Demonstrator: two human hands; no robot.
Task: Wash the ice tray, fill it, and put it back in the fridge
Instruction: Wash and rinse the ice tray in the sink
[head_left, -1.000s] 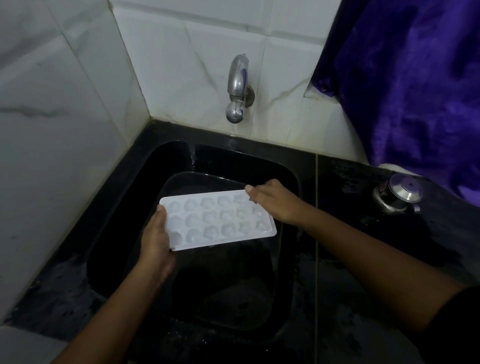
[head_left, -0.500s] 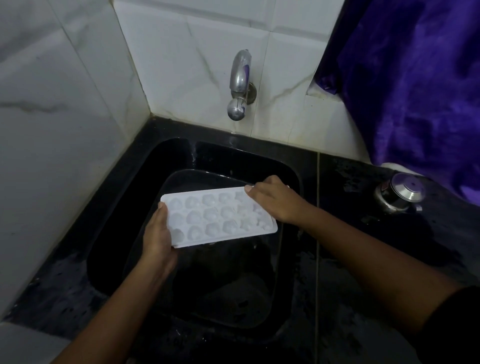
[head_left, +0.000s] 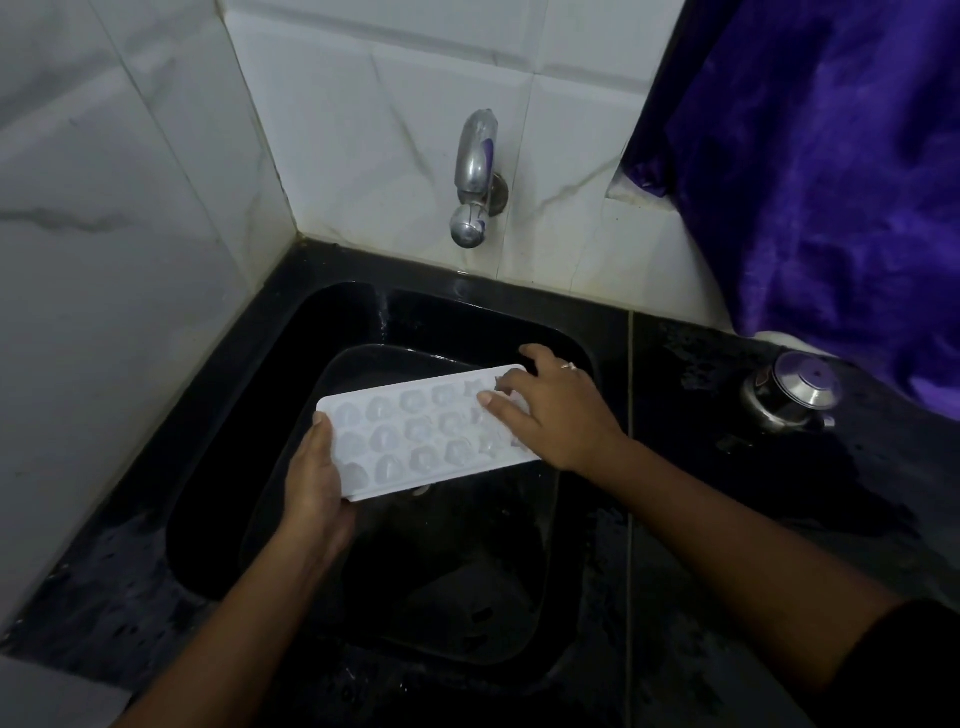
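A white ice tray (head_left: 415, 436) with rows of moulded cells is held flat over a black sink (head_left: 218, 426). My left hand (head_left: 314, 488) grips the tray's left short end, thumb along the edge. My right hand (head_left: 550, 410) lies on the tray's right end, fingers spread over the cells, and a ring shows on one finger. A chrome tap (head_left: 474, 176) sticks out of the tiled wall above the sink; no water runs from it.
A dark tub (head_left: 291, 499) sits inside the sink under the tray. A small steel lidded pot (head_left: 792, 395) stands on the wet black counter (head_left: 727, 519) at right. Purple cloth (head_left: 831, 156) hangs at upper right. White tiled walls close the left and back.
My right hand has slid from the tray's far right corner onto its top surface, fingers now spread over the cells. The tray and left hand have barely shifted.
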